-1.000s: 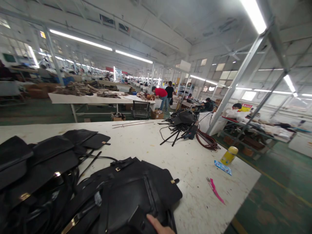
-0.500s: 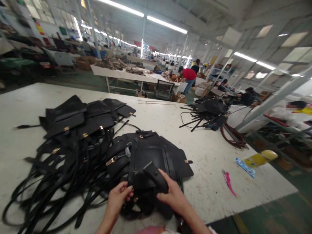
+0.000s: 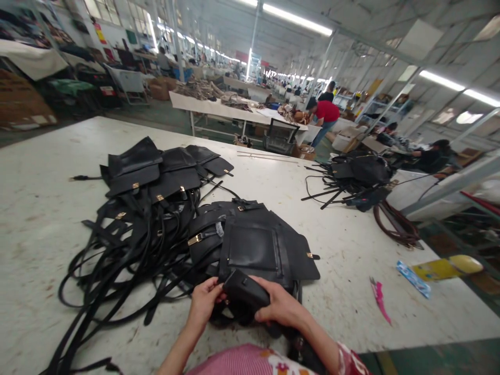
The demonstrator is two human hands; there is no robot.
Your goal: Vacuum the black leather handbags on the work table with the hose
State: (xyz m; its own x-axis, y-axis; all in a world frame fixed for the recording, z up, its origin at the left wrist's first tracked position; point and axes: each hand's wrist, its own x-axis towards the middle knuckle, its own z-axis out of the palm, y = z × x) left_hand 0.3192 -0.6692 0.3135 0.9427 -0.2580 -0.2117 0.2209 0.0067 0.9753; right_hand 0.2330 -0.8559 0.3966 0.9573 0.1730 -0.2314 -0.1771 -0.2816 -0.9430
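Black piece (image 3: 250, 292) gripped in right hand (image 3: 282, 306); left hand (image 3: 203, 303): hold unclear. Black bags (image 3: 135, 177) crowd leftward. Rightward: one pink snips (image 3: 379, 302), one yellow bottle (image 3: 445, 267).

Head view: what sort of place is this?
Probably a bag workshop: black bags heaped on a white table, pink-handled snips, and a person in red by another worktable.

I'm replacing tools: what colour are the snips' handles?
The snips' handles are pink; see the head view.
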